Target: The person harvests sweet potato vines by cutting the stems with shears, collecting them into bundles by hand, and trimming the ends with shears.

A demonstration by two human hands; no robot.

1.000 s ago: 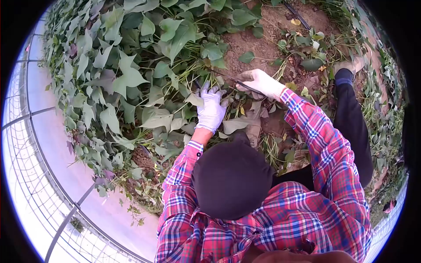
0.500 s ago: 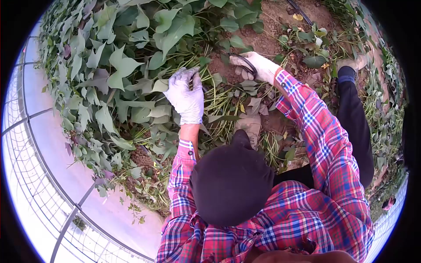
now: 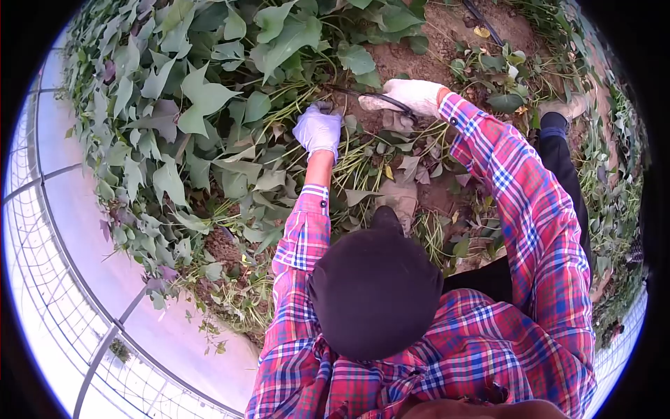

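The right hand [image 3: 412,98], in a pale glove, has its fingers bent and closed on a dark slender tool [image 3: 356,93]. The near-right end of the tool crosses the fingers and shows below them; the other portion projects left, past the fingertips, over the bare soil at the edge of the green stems [image 3: 359,155]. The tool lies tilted in the view, its left end slightly farther than its right end. That end is among the stems, just beyond and to the right of the left hand; the exact tip cannot be distinguished.

The left hand [image 3: 318,130], in a pale lavender glove, is at the far-left part of the stem bundle. Its fingers are bent and directed to the far side. Stems pass beside the fingertips; whether any are gripped cannot be determined. The tool and the left hand are near each other, with a visible gap between them.

Broad green leaves [image 3: 202,101] cover the left and far-left area. Bare soil [image 3: 412,59] extends beyond the right hand. A dark rod [image 3: 483,22] lies on the soil at far right. A knee in dark fabric [image 3: 375,293] is at the near side, between the plaid sleeves [image 3: 303,227].
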